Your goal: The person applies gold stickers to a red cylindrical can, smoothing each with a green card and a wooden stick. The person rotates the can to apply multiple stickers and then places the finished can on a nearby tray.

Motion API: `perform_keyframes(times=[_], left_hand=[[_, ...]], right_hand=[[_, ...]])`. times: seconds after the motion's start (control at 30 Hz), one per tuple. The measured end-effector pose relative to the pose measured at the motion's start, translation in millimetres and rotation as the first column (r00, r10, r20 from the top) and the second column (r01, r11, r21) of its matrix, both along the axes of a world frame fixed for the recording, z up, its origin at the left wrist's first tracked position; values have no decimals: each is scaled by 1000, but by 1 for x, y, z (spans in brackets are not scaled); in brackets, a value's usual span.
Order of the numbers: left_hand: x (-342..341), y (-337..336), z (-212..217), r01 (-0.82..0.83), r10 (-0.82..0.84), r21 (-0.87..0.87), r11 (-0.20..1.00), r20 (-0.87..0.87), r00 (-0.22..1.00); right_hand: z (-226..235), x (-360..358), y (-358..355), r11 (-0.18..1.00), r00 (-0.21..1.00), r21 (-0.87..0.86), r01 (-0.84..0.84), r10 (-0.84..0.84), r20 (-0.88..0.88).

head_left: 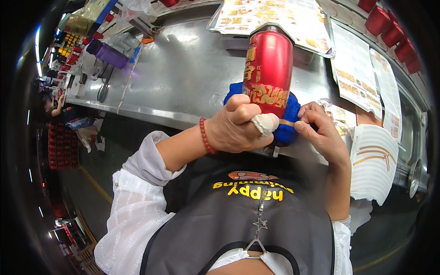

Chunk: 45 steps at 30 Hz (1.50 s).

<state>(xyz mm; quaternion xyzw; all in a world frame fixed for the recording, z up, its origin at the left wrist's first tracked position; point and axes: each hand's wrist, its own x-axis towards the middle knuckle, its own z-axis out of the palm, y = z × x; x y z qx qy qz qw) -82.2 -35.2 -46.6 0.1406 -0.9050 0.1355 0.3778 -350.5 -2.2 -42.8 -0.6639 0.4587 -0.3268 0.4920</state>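
A glossy red bottle point(273, 59) with gold lettering and a gold dragon pattern lies on a bundled blue cloth point(291, 110) at the near edge of the metal table. My left hand point(233, 123) is closed at the bottle's near end, a white ribbed finger cover point(266, 124) on one finger pressed against it. Between that finger and my right hand point(321, 128) runs a thin gold strip point(286, 122). The right thumb and forefinger pinch its end beside the cloth. The near end of the bottle is hidden by my left hand.
Sheets of gold-printed decals point(275, 13) lie on a tray behind the bottle, with further sheets point(357, 68) to the right. A white ribbed pad point(373, 160) carries several gold strips. A purple bottle point(107, 53) stands far left; several red containers point(392, 34) are at the far right.
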Motion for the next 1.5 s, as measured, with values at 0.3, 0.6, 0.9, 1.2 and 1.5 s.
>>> perform_keyframes(times=[0.3, 0.6, 0.9, 1.2, 1.5], left_hand=[[11, 6, 5, -56, 57, -29, 998, 23, 998], [14, 10, 1, -111, 111, -44, 993, 12, 994], [1, 0, 11, 1, 0, -22, 1000, 63, 998], [7, 7, 9, -49, 49, 3, 999, 31, 998], [12, 7, 2, -71, 72, -44, 996, 7, 997]], right_hand=[[4, 4, 0, 999, 999, 29, 12, -11, -31], [4, 9, 0, 998, 999, -62, 32, -34, -41], [3, 6, 0, 999, 999, -31, 29, -30, -37], [8, 11, 1, 999, 998, -26, 31, -32, -48], [10, 16, 2, 998, 998, -56, 42, -45, -49]])
